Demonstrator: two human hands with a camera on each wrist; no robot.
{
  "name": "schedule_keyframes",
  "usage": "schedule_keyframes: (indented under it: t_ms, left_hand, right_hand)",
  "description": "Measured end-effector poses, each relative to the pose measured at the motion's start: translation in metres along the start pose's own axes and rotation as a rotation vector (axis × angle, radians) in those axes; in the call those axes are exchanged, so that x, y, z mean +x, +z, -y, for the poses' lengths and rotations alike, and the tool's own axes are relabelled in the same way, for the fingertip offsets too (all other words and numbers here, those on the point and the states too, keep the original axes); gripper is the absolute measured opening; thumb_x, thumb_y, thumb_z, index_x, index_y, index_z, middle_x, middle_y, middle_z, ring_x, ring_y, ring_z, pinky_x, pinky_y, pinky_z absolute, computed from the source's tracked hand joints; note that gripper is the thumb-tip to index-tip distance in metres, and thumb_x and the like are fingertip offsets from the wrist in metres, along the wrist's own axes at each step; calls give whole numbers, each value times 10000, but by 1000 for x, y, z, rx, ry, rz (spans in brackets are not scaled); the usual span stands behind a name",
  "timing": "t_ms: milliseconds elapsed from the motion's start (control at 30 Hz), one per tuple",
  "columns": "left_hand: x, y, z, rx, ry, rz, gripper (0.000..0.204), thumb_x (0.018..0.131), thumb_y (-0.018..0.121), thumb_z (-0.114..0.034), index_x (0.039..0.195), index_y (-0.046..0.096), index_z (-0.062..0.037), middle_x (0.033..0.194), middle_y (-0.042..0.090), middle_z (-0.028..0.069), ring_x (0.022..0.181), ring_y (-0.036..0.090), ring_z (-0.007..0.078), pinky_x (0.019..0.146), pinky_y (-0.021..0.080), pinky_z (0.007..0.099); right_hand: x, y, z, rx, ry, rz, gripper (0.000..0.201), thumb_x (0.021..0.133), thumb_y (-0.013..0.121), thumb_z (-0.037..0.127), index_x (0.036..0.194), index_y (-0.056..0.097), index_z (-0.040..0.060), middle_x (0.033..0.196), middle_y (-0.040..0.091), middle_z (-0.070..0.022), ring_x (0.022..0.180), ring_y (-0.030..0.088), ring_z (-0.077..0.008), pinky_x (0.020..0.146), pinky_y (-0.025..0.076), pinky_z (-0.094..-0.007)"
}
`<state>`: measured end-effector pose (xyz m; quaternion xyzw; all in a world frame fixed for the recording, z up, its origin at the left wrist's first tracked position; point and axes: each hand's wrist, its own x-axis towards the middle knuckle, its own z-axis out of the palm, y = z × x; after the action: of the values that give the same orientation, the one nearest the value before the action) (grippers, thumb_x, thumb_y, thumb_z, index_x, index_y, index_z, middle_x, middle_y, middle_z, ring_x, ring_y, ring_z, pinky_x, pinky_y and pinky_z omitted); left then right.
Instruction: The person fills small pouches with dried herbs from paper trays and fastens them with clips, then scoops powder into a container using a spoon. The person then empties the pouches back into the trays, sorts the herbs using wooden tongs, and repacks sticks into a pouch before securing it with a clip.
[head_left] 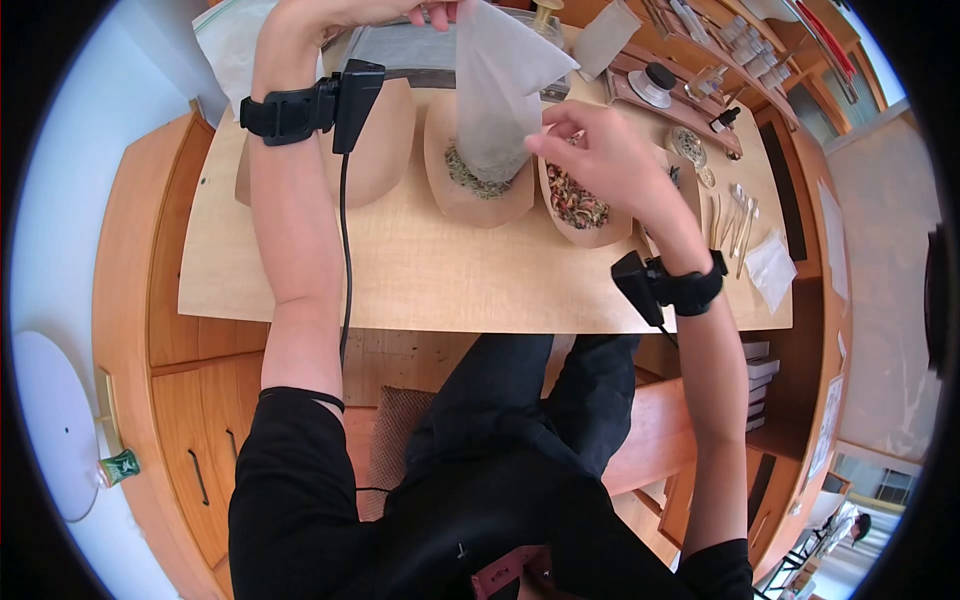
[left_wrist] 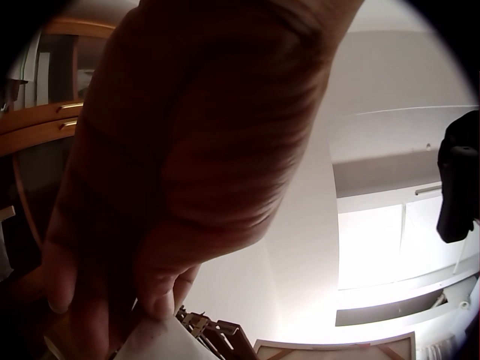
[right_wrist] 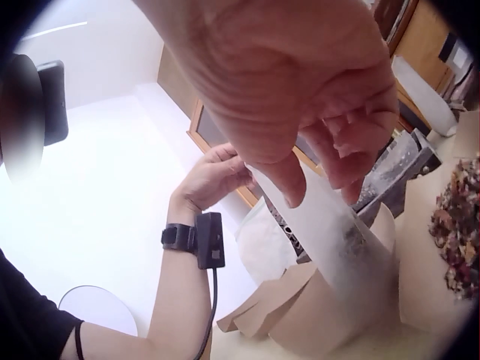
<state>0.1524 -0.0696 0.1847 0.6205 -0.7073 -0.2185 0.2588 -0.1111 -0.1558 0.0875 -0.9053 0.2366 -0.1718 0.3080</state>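
Note:
High over the desk, my left hand (head_left: 432, 14) pinches the top corner of a translucent white drawstring-style pouch (head_left: 505, 85); the left wrist view shows thumb and finger (left_wrist: 161, 300) meeting at its edge. Dark dried bits show through the pouch's lower end (right_wrist: 352, 244). That end hangs over a brown paper tray (head_left: 480, 212) of green dried herbs (head_left: 465, 180). Beside the pouch is my right hand (head_left: 605, 160), its fingers loosely bent and thumb apart from them, fingertips right at the pouch's side. Below it stands another paper tray with red and yellow dried flowers (head_left: 578, 205).
A further brown paper tray (head_left: 375, 140) stands left. Grey tray (head_left: 400, 50) lies behind. At right are a wooden rack (head_left: 625, 90) with bottles, a small glass dish (head_left: 687, 147), metal spoons (head_left: 738, 220) and a white cloth piece (head_left: 771, 270).

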Motion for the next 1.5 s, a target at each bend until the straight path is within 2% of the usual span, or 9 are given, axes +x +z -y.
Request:
schedule_keyframes:
  t_ms: [67, 300, 367, 500, 700, 1067, 1200, 1267, 1500]
  left_hand:
    - [0, 1, -1, -59, -30, 1, 177, 977, 490, -71, 896, 631, -2, 829, 642, 43, 787, 629, 111, 725, 520, 256]
    - [0, 0, 1, -78, 2, 0, 178, 984, 485, -77, 900, 619, 4, 841, 642, 51, 784, 631, 115, 729, 527, 259]
    - [1, 1, 0, -125, -51, -32, 181, 993, 476, -85, 916, 613, 5, 846, 642, 56, 786, 635, 119, 729, 534, 261]
    - [3, 2, -3, -126, -48, -57, 182, 1000, 468, -92, 938, 607, 8, 848, 643, 59, 787, 641, 124, 726, 541, 264]
    - [6, 6, -10, -103, -70, -120, 185, 1002, 463, -102, 952, 600, 12, 849, 645, 68, 788, 646, 135, 729, 544, 266]
    - [26, 15, 5, -220, 88, -159, 158, 985, 496, -89, 927, 605, 10, 846, 640, 58, 776, 630, 117, 730, 532, 258]
    - [20, 15, 0, -189, 86, -192, 150, 981, 504, -87, 931, 604, 13, 841, 637, 56, 779, 631, 118, 731, 530, 258]
    - [14, 12, -5, -124, 76, -205, 150, 980, 505, -85, 933, 608, 14, 839, 640, 58, 780, 632, 125, 731, 528, 257]
    - [7, 10, -15, -12, 51, -161, 162, 980, 499, -85, 930, 616, 15, 839, 649, 68, 780, 637, 137, 722, 525, 262]
  right_hand:
    - [1, 5, 6, -66, 13, 72, 357, 843, 709, 284, 1004, 692, -35, 867, 705, -193, 828, 692, -306, 772, 534, -375]
    - [10, 20, 18, -92, 73, 100, 289, 833, 700, 227, 1000, 699, -10, 888, 706, -194, 840, 683, -353, 772, 533, -413]
    - [12, 23, 19, -78, 63, 74, 277, 828, 703, 221, 979, 697, -11, 871, 706, -191, 831, 685, -352, 769, 535, -414]
    - [15, 30, 15, -37, 37, 21, 275, 815, 712, 217, 964, 696, -14, 856, 706, -190, 823, 687, -351, 766, 535, -417]
    - [20, 34, 12, -141, 29, -32, 258, 795, 722, 223, 896, 686, -11, 820, 697, -191, 790, 677, -371, 741, 533, -435]
    - [22, 40, 8, -236, 50, -140, 239, 813, 702, 226, 855, 670, -7, 803, 684, -217, 789, 667, -402, 733, 531, -469]
    - [16, 39, 13, -174, 31, -118, 236, 820, 693, 217, 862, 669, -14, 803, 683, -221, 786, 667, -407, 729, 530, -467]
    - [12, 40, 15, -11, 11, -72, 240, 824, 688, 212, 877, 670, -22, 800, 680, -228, 781, 669, -401, 733, 528, -460]
    - [12, 52, 14, 76, 10, 42, 237, 827, 669, 196, 874, 686, -36, 803, 678, -238, 780, 673, -394, 745, 527, -454]
